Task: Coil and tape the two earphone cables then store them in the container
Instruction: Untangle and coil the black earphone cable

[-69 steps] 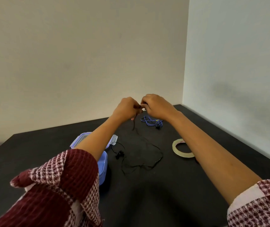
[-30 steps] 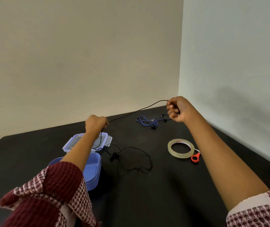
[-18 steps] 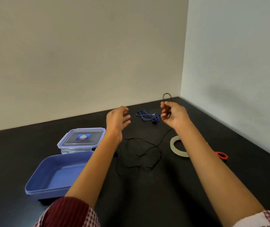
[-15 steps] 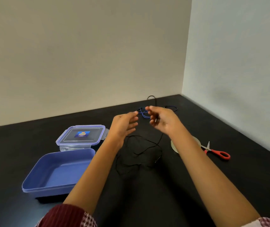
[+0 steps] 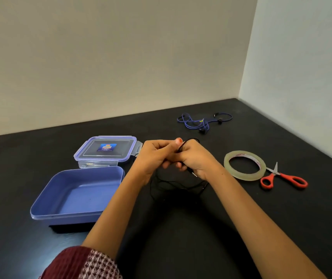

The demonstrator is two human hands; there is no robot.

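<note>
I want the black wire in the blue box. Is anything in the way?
Nothing I can see. The left hand and right hand grip the black wire just right of the open blue box. The lid lies behind the box, not on it, and only dark table shows between.

**Camera set-up: one head-worn view**

Item: a single wide-angle camera worn on the person's head, the sole view. It faces forward and down across the black table.
Near field: both forearms enter from the lower edge at close range. The left hand and right hand meet just above mid-frame.
Far field: the table's back edge, the rear wall and the right-hand wall, which join in a corner at upper right.
</note>
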